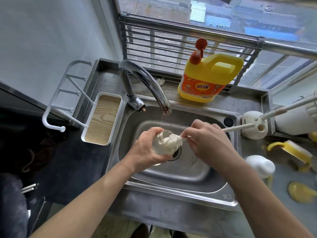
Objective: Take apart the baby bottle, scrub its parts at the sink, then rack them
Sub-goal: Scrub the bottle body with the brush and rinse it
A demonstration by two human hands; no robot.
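Here, over the sink (188, 172), the left hand (145, 150) curls its fingers round the clear bottle body (162, 145), which is tilted with its threaded mouth to the right. A white brush (173, 140) sits in the mouth, and the right hand (207, 143) pinches its handle. The yellow collar (291, 151) lies on the desk (283, 177)

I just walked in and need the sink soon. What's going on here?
A person is scrubbing a clear baby bottle body over the steel sink. The left hand grips the bottle; the right hand holds a long white sponge brush, its head inside the bottle mouth. A thin stream runs from the chrome tap. The yellow handled collar and white cap lie on the counter, not racked.
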